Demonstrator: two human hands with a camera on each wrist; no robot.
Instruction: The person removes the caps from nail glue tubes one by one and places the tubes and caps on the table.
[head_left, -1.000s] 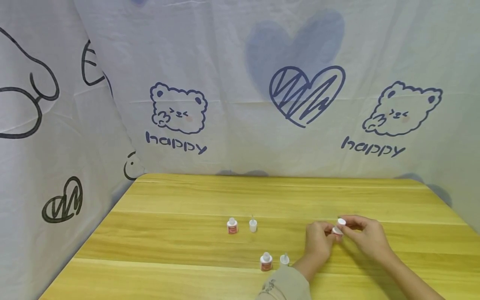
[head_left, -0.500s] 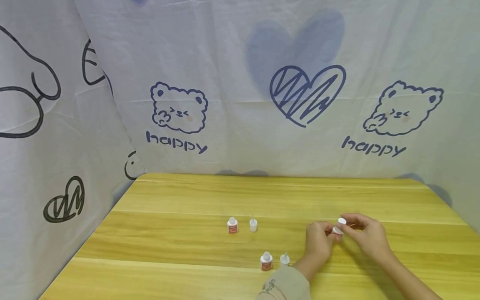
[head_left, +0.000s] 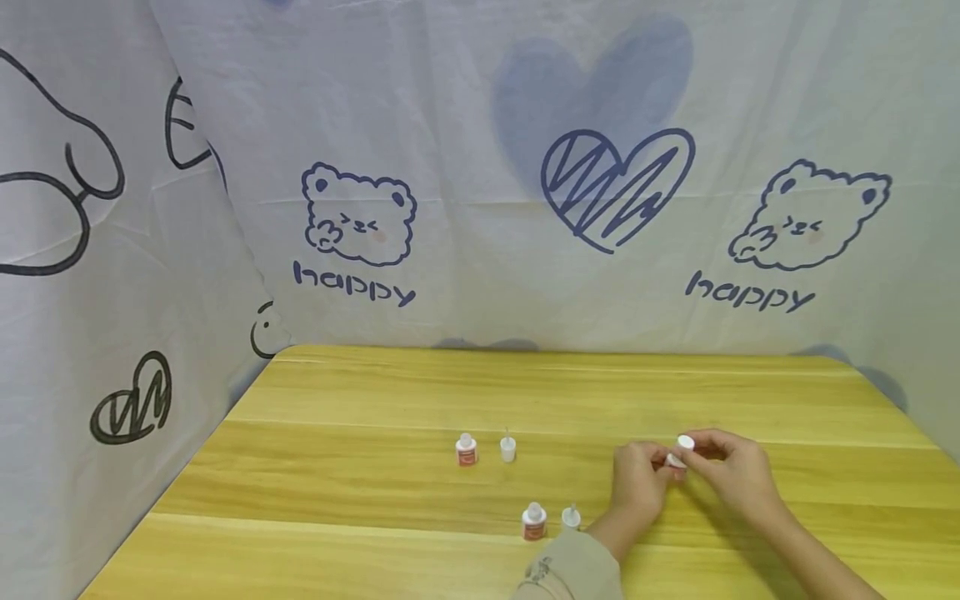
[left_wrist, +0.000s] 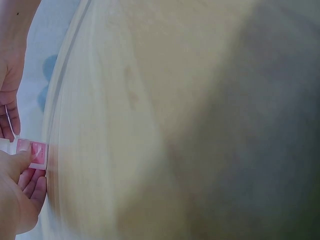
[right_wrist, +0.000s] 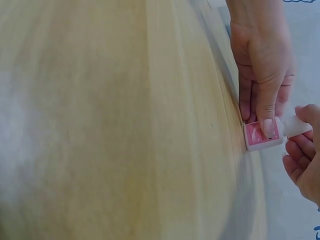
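At the right side of the table, my left hand (head_left: 637,482) grips a small white bottle (right_wrist: 254,142) with a pink label. Its thumb lies across the label in the right wrist view. The bottle's base is at or near the tabletop. My right hand (head_left: 737,477) pinches the white cap (head_left: 686,442) between thumb and fingers. The cap sits at the bottle's neck, tilted in the head view. Whether it is loose on the threads cannot be seen. Fingers hide much of the bottle in the head view.
Left of my hands stand two uncapped bottles with red labels, a far bottle (head_left: 467,452) and a near bottle (head_left: 534,524). Beside each is a white cap, the far cap (head_left: 507,451) and the near cap (head_left: 571,518), with its thin applicator pointing up. A printed cloth (head_left: 480,292) hangs behind the table.
My right fingers have shifted slightly around the cap. Both hands stay in the same place, and the other bottles and caps have not moved on the table.
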